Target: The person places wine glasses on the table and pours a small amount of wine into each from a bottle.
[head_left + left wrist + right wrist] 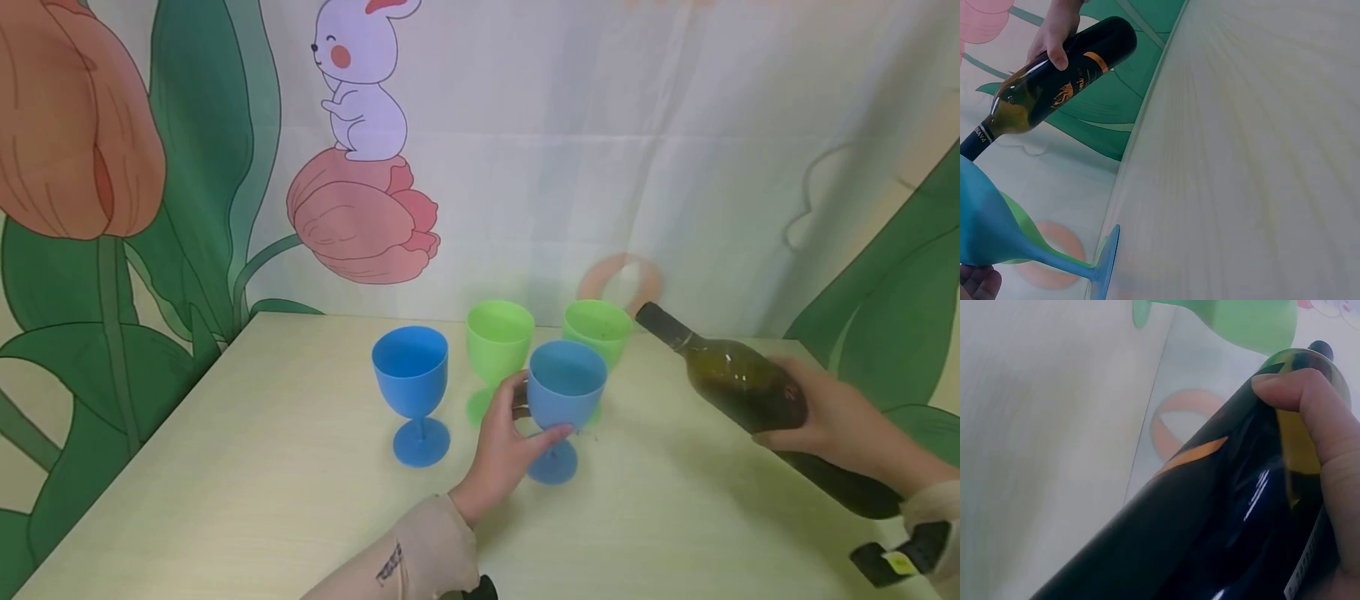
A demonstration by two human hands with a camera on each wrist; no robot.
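Observation:
My left hand (510,450) grips a lighter blue plastic goblet (567,387) round the lower bowl, with the thumb across its near side. The goblet stands upright, and its foot is at or just above the tabletop. To the right, my right hand (832,421) holds a dark green glass wine bottle (738,379) round its body. The bottle leans, its capped-looking dark neck (663,326) pointing up and left toward the goblets, apart from the rim. In the left wrist view, the bottle (1054,81) shows a black label with orange markings.
Another blue goblet (410,371) stands left of my left hand. Behind are two green goblets, one (498,333) in the middle and one (600,321) partly hidden by the held goblet. The pale table (262,467) ends at a printed curtain (525,167).

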